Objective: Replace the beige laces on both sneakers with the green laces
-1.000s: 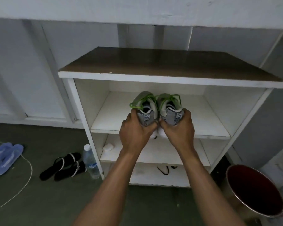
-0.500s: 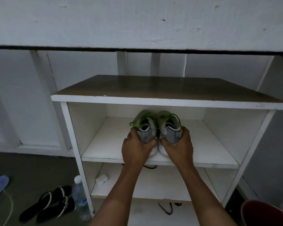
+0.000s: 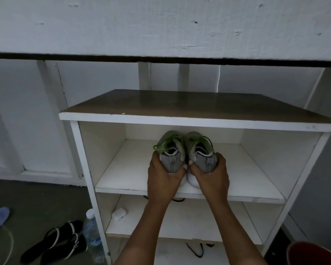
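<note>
Since the left grey knit sneaker (image 3: pixel 170 160) and the right grey knit sneaker (image 3: pixel 203 158), both white-soled, carry bright green laces (image 3: pixel 163 145) and no beige lace is in sight, the relacing looks done. The step in hand seems to be putting the pair away.

The two stand side by side, touching along their inner sides, on the upper shelf (image 3: pixel 252 169) of a white wooden shelf unit with a brown top (image 3: pixel 180 104). They sit about midway between its side walls and close to its front edge. The left hand (image 3: pixel 163 180) wraps the heel of the left grey knit sneaker, thumb on the inner side and fingers curled round the outer side. The right hand (image 3: pixel 211 178) grips the other heel the same way, and the thumbs nearly meet between the heels. The soles seem to rest on the board, though the hands hide much of them.

Each shoe's long axis runs from the shelf's front edge toward its back wall, heel toward the person and toe pointing away. The shoes therefore lie straight ahead of the hands, each hand on its own shoe and neither nearer. Any push would go along that axis, where bare board shows beside the toes. Letting go would only need both hands to uncurl and draw back over the front edge.
</note>
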### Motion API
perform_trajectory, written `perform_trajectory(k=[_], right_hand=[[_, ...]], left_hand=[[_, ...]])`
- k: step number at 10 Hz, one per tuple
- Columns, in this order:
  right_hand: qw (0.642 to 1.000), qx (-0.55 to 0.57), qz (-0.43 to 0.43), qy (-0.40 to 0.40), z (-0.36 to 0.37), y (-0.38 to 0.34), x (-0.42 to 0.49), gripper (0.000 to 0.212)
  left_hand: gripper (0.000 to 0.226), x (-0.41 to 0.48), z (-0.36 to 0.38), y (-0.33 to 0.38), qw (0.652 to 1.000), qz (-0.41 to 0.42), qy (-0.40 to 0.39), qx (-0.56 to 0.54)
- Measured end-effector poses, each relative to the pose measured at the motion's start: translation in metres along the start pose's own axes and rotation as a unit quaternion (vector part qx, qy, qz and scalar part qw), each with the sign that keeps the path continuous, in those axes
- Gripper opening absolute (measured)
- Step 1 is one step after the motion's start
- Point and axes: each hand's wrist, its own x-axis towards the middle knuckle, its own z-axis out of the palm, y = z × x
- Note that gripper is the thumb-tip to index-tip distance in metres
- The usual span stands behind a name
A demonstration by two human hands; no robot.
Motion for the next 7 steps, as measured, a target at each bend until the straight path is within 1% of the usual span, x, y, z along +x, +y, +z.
perform_trajectory(k=[1, 2, 3, 4, 5, 6, 7], right_hand=[[1.000, -0.009, 0.007, 0.000, 0.001, 0.001, -0.003, 0.098], [1.000, -0.026, 0.008, -0.004, 0.001, 0.005, -0.003, 0.101], [0.999, -0.034, 0.010, -0.002, 0.001, 0.004, -0.002, 0.101], [0.999, -0.036, 0.020, -0.008, 0.002, 0.003, -0.001, 0.098], [0.998, -0.045, 0.043, -0.020, 0.000, 0.002, -0.002, 0.097], [0.994, -0.041, 0.081, -0.066, -0.008, -0.007, -0.001, 0.090], [0.987, -0.072, 0.087, -0.115, -0.030, -0.015, -0.030, 0.089]], left_hand=[[0.112, 0.002, -0.002, -0.003, 1.000, -0.021, -0.021, 0.004], [0.110, 0.003, -0.003, -0.006, 0.999, -0.028, -0.032, 0.005], [0.093, 0.002, -0.003, -0.004, 0.999, -0.020, -0.031, 0.000], [0.087, 0.002, -0.004, -0.001, 0.999, -0.026, -0.034, -0.004], [0.090, 0.000, -0.008, 0.005, 0.998, -0.047, -0.047, 0.003], [0.087, 0.005, -0.016, 0.018, 0.992, -0.092, -0.080, -0.012], [0.088, -0.024, -0.038, 0.027, 0.986, -0.107, -0.125, 0.011]])
